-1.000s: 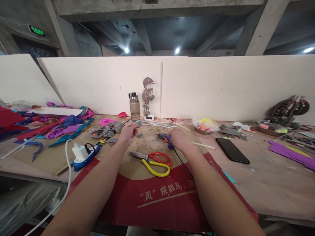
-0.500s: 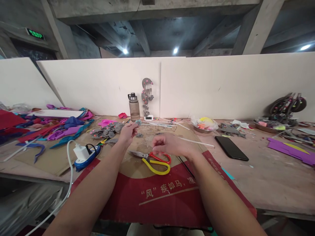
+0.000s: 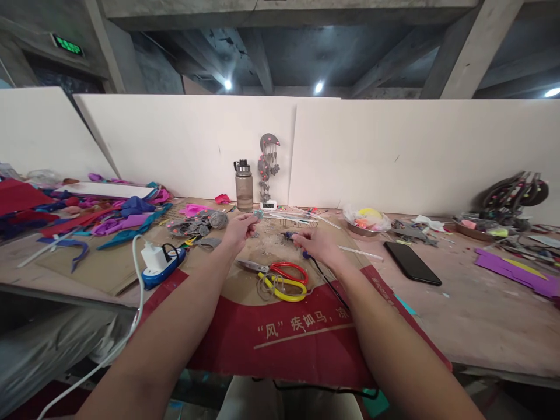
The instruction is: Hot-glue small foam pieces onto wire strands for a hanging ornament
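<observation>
Raised over the board, my left hand (image 3: pixel 241 229) pinches a small teal-grey piece (image 3: pixel 258 214) between its fingertips. My right hand (image 3: pixel 317 244) is closed around a small glue gun (image 3: pixel 307 255), mostly hidden by the fingers; its blue handle end shows below, and a black cord (image 3: pixel 326 280) runs back under the forearm. The dark front end points left. Between my arms lie scissors (image 3: pixel 284 280) with one red and one yellow handle, and a loose loop of grey yarn (image 3: pixel 265 287) rests across them.
A grey yarn ball (image 3: pixel 219 219) and grey felt pieces lie left of my left hand. Behind stand a water bottle (image 3: pixel 244 185) and a grey hanging ornament (image 3: pixel 269 166). A phone (image 3: pixel 412 263) lies right; a blue power strip (image 3: pixel 164 269) sits left. A clear stick (image 3: pixel 361 252) lies near my right wrist.
My right hand has moved up and away from the scissors and taken hold of the glue gun. Grey yarn now lies on the scissors. My left hand keeps its small piece.
</observation>
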Demonstrator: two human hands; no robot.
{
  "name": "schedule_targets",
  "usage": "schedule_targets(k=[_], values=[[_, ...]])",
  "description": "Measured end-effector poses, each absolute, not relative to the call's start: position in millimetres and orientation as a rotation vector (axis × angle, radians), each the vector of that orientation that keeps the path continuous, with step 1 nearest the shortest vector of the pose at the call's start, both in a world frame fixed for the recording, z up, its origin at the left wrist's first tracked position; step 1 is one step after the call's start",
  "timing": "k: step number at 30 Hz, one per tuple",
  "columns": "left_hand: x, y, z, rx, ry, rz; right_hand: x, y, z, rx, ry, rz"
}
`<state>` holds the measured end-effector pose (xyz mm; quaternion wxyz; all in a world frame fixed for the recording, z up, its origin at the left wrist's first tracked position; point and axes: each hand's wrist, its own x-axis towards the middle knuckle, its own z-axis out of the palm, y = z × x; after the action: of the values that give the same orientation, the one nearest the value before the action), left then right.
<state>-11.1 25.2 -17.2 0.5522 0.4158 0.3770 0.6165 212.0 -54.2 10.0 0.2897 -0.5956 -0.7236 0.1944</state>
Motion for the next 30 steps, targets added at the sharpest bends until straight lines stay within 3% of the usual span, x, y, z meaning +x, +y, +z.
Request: schedule_targets(k=[5,14,20,26,30], values=[[-6,25,-20,1.004,0.888,1.43,217,-29,-8,-2.003,-1.802,0.112],[-2,28,-26,1.036,0.884,1.454,222,-4,-34,-2.092,-1.827,0.326],[3,24,-26,1.099,0.881,1.423,227,-12,-23,-1.729,-1.472,0.687],[3,24,-25,1.036,0.842,1.449,200,-35,-3,-1.307,-1.43,0.825],[3,24,-23,0.98,0.805,1.454,189,-48,-2,-1.285,-1.525,0.814]])
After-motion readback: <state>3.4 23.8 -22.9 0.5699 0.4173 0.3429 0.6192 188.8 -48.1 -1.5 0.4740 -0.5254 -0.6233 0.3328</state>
